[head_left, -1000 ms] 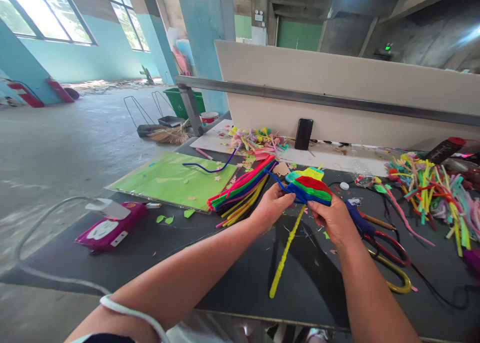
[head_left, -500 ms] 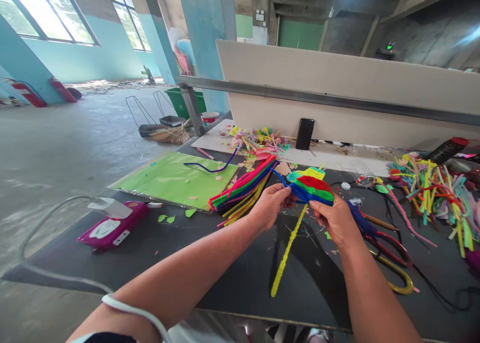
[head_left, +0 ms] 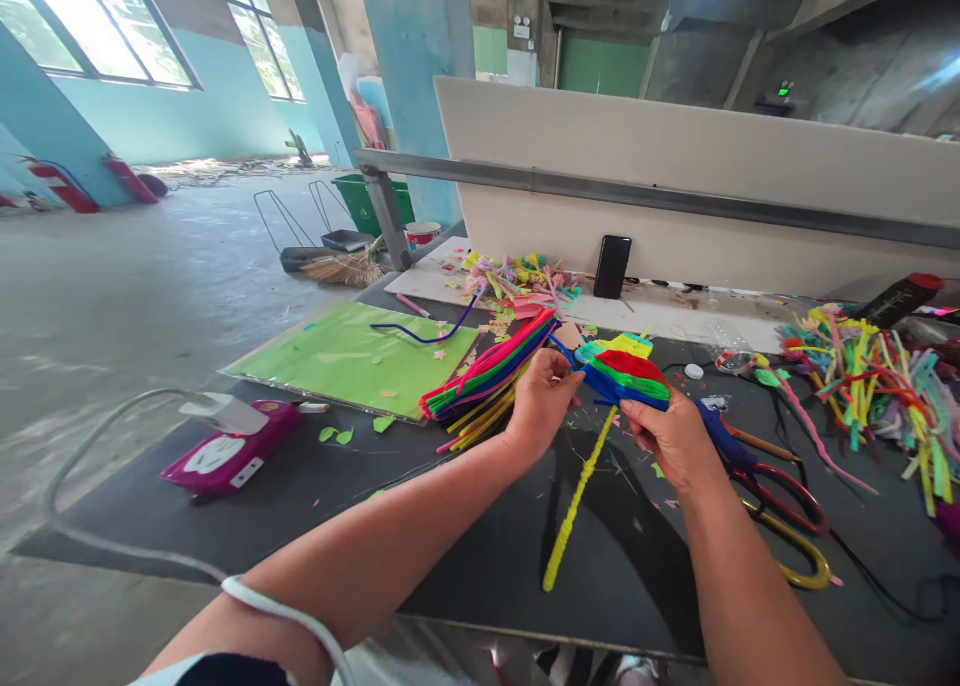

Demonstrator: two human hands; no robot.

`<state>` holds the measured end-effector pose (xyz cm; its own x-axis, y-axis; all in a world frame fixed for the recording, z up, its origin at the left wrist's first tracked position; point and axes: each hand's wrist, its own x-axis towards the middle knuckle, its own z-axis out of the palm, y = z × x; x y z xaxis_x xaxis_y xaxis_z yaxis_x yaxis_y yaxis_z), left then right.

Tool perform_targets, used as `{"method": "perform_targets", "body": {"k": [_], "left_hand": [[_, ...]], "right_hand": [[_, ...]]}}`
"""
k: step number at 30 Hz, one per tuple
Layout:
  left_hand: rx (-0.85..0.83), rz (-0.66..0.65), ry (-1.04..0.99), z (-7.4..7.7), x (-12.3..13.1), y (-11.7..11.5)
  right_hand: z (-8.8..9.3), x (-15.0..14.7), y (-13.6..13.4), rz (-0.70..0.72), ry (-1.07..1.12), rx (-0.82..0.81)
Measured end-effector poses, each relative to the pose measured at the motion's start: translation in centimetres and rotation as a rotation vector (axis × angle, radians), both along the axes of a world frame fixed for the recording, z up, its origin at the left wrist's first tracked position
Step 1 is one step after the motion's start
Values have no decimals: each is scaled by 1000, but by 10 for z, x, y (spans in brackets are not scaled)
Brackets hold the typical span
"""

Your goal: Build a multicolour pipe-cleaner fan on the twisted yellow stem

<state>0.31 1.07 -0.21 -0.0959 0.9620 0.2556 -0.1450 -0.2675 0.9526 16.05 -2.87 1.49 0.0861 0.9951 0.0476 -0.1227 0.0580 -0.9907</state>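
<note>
My right hand [head_left: 667,431] grips the right edge of a pipe-cleaner flower [head_left: 626,373], with bands of red, green and blue and yellow and turquoise parts behind. A fuzzy yellow stem [head_left: 577,506] slants down from it toward the table's front. At the flower's left side, my left hand [head_left: 551,391] has its fingers pinched on a blue pipe cleaner [head_left: 561,348], whose free end sticks up past the fingers. Just beyond that hand lies a bundle of pipe cleaners [head_left: 487,378] in pink, green, blue and yellow.
A green sheet in clear wrap [head_left: 345,356] lies left, near a purple packet [head_left: 225,456] with a white charger. Scissors [head_left: 780,501] lie right of my right hand. Pipe-cleaner scraps [head_left: 870,376] are heaped farther right. A phone [head_left: 613,266] leans at the back.
My left hand has risen slightly and turned, its fingers now curled higher around the blue pipe cleaner. The right hand and the flower have stayed almost in place.
</note>
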Motion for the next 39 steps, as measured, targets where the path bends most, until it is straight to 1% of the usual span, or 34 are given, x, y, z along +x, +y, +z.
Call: {"method": "perform_targets", "body": {"k": [2,5,9,13,16,21,25,28,30,39], "left_hand": [[23,-4,54,1,-1,1],[13,-17,79,4,-2,1],[-59,-32,46,7,-3,0],[-99,-40,-2,5,-2,1],[-139,-89,-87,4,-3,1],[-240,-189,-225,9,-6,-1],[-301,-305,-296,12,-10,0],[-387,-395,-337,13,-14,1],[-424,-423,-352,14,-15,1],[-408,-382,-315,16,-16,2]], "right_hand": [[1,0,0,-5,-3,-2],[1,0,0,-10,-4,-1],[0,0,1,-19,-10,8],[-1,0,1,-24,-28,12],[-2,0,2,-22,-41,28],[-4,-1,3,-23,-52,34],[-4,-1,3,-16,-51,37],[-4,-1,3,-15,-39,32],[-4,-1,3,-17,-30,23],[-4,-1,3,-28,-57,20]]}}
